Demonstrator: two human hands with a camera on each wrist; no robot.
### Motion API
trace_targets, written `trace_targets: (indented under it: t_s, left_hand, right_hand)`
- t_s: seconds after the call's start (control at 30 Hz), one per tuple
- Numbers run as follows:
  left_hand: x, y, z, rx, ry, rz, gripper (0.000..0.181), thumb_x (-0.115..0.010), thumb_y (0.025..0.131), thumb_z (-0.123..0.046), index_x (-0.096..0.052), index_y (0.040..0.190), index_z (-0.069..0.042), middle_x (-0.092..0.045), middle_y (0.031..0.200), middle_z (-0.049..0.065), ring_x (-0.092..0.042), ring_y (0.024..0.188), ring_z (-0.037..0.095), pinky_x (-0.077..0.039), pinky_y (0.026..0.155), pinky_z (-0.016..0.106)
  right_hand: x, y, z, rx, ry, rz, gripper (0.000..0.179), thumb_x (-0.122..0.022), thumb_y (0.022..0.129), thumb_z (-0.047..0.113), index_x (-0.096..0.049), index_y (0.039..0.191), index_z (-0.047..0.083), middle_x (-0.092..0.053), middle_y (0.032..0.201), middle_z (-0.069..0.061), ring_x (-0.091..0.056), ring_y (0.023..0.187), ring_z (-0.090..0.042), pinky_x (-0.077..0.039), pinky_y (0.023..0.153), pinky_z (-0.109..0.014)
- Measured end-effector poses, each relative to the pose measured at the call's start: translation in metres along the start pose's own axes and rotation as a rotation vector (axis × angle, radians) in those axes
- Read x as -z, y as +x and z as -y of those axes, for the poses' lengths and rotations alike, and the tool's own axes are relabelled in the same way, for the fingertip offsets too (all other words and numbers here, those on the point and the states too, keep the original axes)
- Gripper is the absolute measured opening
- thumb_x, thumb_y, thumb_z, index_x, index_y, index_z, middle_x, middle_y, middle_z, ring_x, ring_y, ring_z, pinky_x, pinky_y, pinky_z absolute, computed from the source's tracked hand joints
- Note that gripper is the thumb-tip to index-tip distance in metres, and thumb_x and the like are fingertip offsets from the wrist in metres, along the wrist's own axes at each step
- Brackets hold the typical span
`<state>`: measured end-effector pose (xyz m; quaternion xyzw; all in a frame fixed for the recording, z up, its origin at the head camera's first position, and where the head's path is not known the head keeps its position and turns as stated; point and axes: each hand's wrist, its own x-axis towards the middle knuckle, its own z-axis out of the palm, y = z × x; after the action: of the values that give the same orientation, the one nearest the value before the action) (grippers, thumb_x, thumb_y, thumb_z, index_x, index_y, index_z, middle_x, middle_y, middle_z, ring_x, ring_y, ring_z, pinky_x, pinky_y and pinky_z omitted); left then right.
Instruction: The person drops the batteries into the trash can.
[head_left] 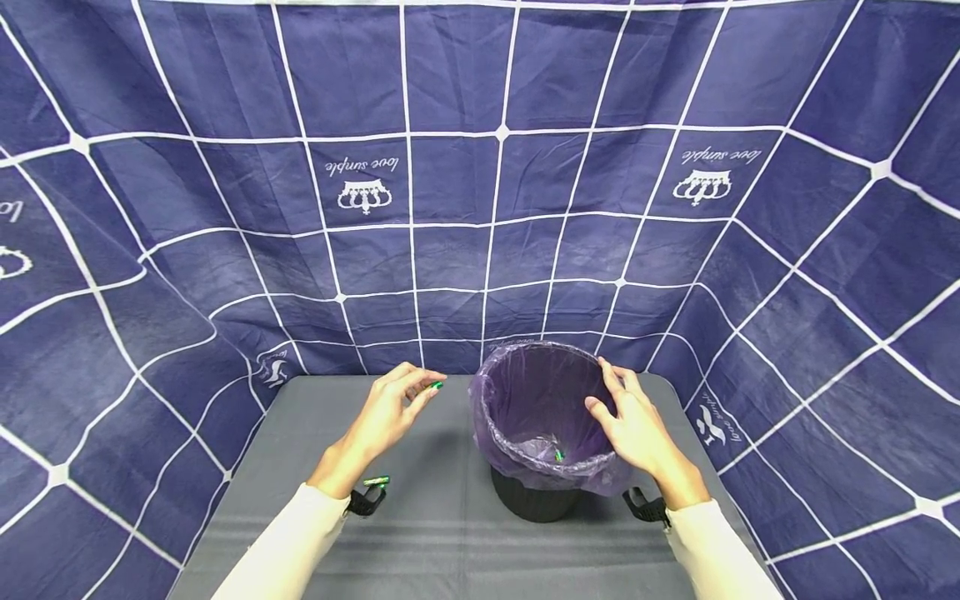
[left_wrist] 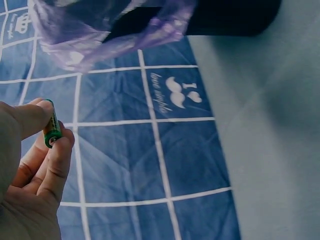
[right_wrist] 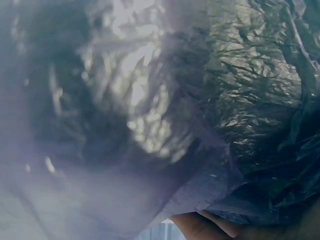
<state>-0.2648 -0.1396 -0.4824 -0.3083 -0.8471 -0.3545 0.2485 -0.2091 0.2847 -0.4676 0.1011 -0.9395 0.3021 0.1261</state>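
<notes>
My left hand (head_left: 386, 417) is raised over the table, left of the bin, pinching a small green battery (left_wrist: 52, 125) between thumb and fingertips. A trash bin (head_left: 536, 497), black and lined with a translucent purple bag (head_left: 491, 433), stands at the middle right. My right hand (head_left: 637, 429) holds its right rim, the thumb over the opening and the fingers along the outer side. In the right wrist view the bag's crinkled plastic (right_wrist: 145, 115) fills most of the picture, and only parts of the fingers (right_wrist: 200, 227) show. Inside the bin lies another small green battery (head_left: 558, 456).
More green batteries (head_left: 377, 481) lie on the grey table (head_left: 435, 550) near the left wrist, partly behind its black strap (head_left: 366, 500). A blue checked cloth (head_left: 450, 183) with white lines hangs behind the table and along both sides.
</notes>
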Motion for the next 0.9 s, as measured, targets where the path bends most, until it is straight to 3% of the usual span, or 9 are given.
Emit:
trace_targets:
  t_s: [0.27, 0.4, 0.7, 0.9]
  left_hand:
    - [0.005, 0.032, -0.023, 0.0, -0.06, 0.045, 0.024, -0.086, 0.103, 0.0, -0.086, 0.124, -0.011, -0.077, 0.102, 0.005, -0.073, 0.084, 0.016, -0.067, 0.075, 0.038]
    - [0.005, 0.046, -0.032, -0.032, -0.078, 0.062, 0.023, -0.087, 0.102, 0.0, -0.086, 0.124, -0.008, -0.075, 0.1, 0.007, -0.072, 0.082, 0.017, -0.067, 0.074, 0.037]
    - [0.003, 0.082, -0.055, -0.102, -0.062, 0.121, 0.022, -0.087, 0.103, -0.002, -0.087, 0.125, -0.008, -0.073, 0.098, 0.008, -0.072, 0.081, 0.017, -0.065, 0.075, 0.031]
    - [-0.002, 0.103, -0.068, -0.113, -0.064, 0.15, 0.023, -0.086, 0.105, -0.007, -0.087, 0.128, -0.012, -0.075, 0.101, 0.008, -0.074, 0.086, 0.019, -0.065, 0.081, 0.032]
  right_hand:
    - [0.0, 0.001, 0.0, -0.005, -0.002, 0.006, 0.076, -0.061, 0.118, 0.034, -0.035, 0.181, 0.0, -0.045, 0.173, -0.034, -0.059, 0.151, -0.064, -0.049, 0.121, -0.081]
    - [-0.001, 0.001, 0.0, -0.01, 0.001, 0.01, 0.076, -0.062, 0.118, 0.034, -0.035, 0.181, 0.0, -0.045, 0.173, -0.033, -0.058, 0.152, -0.064, -0.048, 0.121, -0.082]
    - [0.0, 0.0, 0.001, -0.005, 0.003, 0.013, 0.076, -0.061, 0.118, 0.035, -0.035, 0.181, 0.001, -0.045, 0.172, -0.034, -0.059, 0.151, -0.065, -0.049, 0.121, -0.082]
    - [0.001, 0.001, 0.0, -0.001, 0.004, 0.01, 0.076, -0.061, 0.118, 0.035, -0.035, 0.181, 0.001, -0.045, 0.172, -0.034, -0.059, 0.151, -0.065, -0.049, 0.12, -0.082]
